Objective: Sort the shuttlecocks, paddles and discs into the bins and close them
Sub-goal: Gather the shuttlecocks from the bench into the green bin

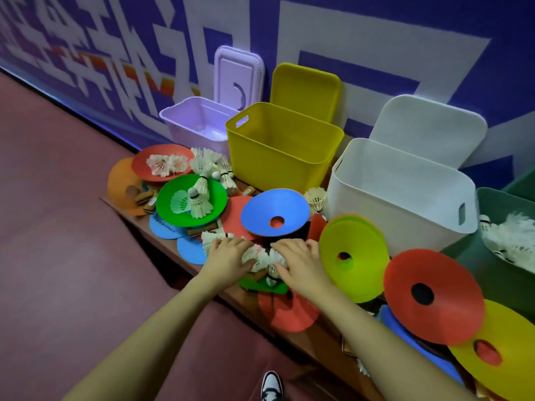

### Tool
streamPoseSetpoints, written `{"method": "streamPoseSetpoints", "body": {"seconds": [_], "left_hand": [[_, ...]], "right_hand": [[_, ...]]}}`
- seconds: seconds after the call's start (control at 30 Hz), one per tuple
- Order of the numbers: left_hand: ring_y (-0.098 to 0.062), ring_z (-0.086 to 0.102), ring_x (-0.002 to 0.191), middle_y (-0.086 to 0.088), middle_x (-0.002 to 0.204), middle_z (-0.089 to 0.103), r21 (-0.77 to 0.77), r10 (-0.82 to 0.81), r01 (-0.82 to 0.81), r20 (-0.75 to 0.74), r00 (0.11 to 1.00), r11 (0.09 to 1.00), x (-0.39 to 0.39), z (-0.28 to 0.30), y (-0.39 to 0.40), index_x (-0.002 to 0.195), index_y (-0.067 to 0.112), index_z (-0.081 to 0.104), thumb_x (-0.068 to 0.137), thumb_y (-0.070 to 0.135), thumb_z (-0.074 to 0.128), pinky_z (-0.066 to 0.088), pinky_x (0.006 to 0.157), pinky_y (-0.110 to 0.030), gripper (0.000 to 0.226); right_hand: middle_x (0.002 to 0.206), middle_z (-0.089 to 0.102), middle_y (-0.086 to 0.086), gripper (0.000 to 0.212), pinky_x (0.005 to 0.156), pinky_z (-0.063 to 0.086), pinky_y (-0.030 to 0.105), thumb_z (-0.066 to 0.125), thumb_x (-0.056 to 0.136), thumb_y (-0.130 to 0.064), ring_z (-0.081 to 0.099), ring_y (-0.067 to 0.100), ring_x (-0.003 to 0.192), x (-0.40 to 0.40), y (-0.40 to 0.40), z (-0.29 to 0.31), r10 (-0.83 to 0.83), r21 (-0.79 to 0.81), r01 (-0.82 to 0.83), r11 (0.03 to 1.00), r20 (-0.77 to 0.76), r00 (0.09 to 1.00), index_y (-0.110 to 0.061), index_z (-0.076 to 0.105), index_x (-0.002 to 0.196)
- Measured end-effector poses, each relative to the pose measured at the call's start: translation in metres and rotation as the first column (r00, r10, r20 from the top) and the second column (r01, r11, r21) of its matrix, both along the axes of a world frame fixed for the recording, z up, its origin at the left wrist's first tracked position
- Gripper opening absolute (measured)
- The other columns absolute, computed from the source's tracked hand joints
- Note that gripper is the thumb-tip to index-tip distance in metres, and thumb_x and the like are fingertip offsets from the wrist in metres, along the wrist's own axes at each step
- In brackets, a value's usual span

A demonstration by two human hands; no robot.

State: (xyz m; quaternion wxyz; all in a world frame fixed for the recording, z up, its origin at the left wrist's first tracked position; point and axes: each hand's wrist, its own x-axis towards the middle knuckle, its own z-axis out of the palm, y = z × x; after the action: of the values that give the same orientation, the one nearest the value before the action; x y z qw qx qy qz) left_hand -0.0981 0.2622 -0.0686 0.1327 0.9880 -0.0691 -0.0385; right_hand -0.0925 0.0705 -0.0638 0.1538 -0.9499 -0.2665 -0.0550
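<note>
A wooden bench (237,296) is strewn with coloured discs, white shuttlecocks and paddles. My left hand (228,257) and my right hand (301,264) close from both sides round a small bunch of shuttlecocks (262,257) near the front edge. More shuttlecocks (199,204) lie on a green disc (214,195) and on a red disc (147,166) at the left. A blue disc (275,209) stands tilted behind my hands. Paddles (144,198) with wooden handles poke out under the discs. The green bin (474,256) at the far right holds shuttlecocks.
Open lilac (179,123), yellow (278,157) and white (390,192) bins stand along the wall, each with its lid leaning behind it. Lime (364,256), red (451,314) and yellow (515,342) discs are piled at the right. My shoe (272,384) is on the floor.
</note>
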Motion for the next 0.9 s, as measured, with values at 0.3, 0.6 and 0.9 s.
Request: {"method": "streamPoseSetpoints", "body": {"seconds": [0.3,0.6,0.9], "left_hand": [[-0.023,0.037,0.126,0.002,0.136,0.046,0.031,0.024,-0.020,-0.128,0.992,0.999,0.022,-0.008,0.007,0.135,0.026,0.043,0.088,0.047,0.053,0.022,0.100,-0.038,0.053],[-0.025,0.044,0.118,0.001,0.126,0.056,0.028,-0.102,0.106,-0.096,0.990,0.994,0.048,-0.021,0.017,0.130,0.028,0.049,0.091,0.038,0.049,0.022,0.097,-0.037,0.040],[-0.026,0.045,0.107,0.004,0.100,0.066,-0.061,-0.205,0.209,0.064,0.977,0.976,0.047,-0.023,0.021,0.100,0.028,0.070,0.091,0.030,0.051,0.019,0.084,-0.034,0.021]], "right_hand": [[0.073,0.065,-0.003,0.038,0.079,0.027,0.038,0.081,0.054,-0.026,0.062,0.022,0.070,0.020,0.028,-0.025,-0.113,-0.234,0.148,0.961,0.154,0.982,-0.016,0.069,0.089],[0.075,0.067,-0.008,0.034,0.083,0.022,0.034,0.080,0.057,-0.005,0.062,0.017,0.074,0.011,0.039,-0.023,-0.268,-0.115,0.274,0.955,0.065,0.961,-0.025,0.068,0.081],[0.083,0.068,-0.011,0.021,0.085,0.019,0.031,0.075,0.071,-0.008,0.058,0.015,0.081,-0.013,0.041,-0.018,-0.404,0.116,0.393,0.912,0.095,0.910,-0.023,0.070,0.085]]}}
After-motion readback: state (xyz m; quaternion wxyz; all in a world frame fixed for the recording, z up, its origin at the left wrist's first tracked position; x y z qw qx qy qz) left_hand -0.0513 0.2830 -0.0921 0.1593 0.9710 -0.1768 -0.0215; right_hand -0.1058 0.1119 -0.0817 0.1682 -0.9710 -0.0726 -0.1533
